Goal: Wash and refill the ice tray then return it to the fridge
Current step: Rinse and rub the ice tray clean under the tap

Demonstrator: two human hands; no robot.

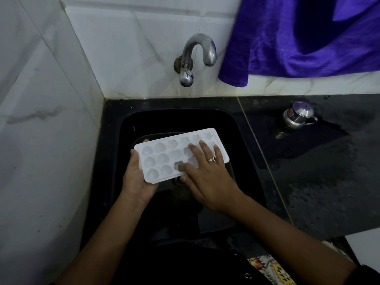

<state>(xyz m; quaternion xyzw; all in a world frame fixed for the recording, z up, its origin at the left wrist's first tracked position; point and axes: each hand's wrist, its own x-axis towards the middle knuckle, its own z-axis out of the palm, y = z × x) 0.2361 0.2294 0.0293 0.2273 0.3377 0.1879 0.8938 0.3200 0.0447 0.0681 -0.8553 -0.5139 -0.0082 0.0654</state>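
A white ice tray (164, 155) with shaped cavities is held face up over the black sink (242, 140). My left hand (136, 177) grips the tray's left end from below, with fingertips curled over its far edge. My right hand (205, 173), with a ring on one finger, lies flat on the tray's right half, its straight fingers pressing into the cavities. The metal tap (198, 56) on the tiled wall hangs above the sink's back; no water runs from it.
A purple cloth (308, 38) hangs over the wall at the upper right. A small steel vessel (298, 117) stands on the wet black counter (320, 182) right of the sink. White tiled walls close the left and back.
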